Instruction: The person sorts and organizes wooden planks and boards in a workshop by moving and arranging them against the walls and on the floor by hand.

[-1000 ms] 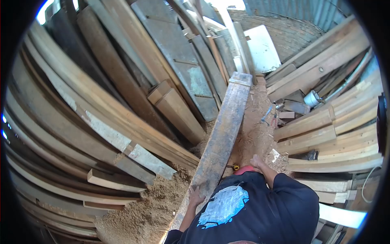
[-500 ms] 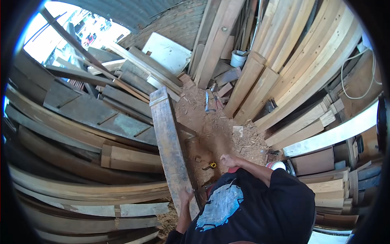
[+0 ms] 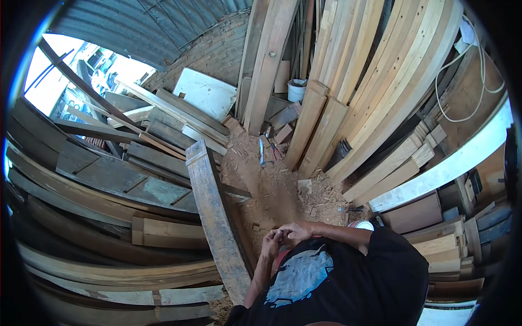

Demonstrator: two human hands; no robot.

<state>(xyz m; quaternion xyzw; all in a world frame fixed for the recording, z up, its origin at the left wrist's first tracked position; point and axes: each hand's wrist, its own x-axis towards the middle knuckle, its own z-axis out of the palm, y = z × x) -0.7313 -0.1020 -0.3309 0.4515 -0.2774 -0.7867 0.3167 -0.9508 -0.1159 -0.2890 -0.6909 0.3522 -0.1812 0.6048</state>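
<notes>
My left hand (image 3: 270,244) and my right hand (image 3: 297,232) meet in front of my body, above the sawdust floor. Fingers of both are drawn together at the tips. Whatever lies between them, if anything, is too small or hidden to make out. Just left of my hands runs a long worn wooden plank (image 3: 213,209), like a narrow bench top, with a thin strip (image 3: 196,157) across its far end. Neither hand touches the plank; my left forearm passes over its near edge.
Sawdust and chips cover the floor (image 3: 272,190), where a blue-handled tool (image 3: 261,152) lies. Upright timbers (image 3: 348,70) lean at the back right, near a white bucket (image 3: 296,90). Stacked boards (image 3: 168,233) fill the left. A white can (image 3: 361,225) stands by my right arm.
My left hand has left the plank and joined my right hand. The yellow tape measure on the floor is out of sight now. The view has tilted, so the scene sits further left.
</notes>
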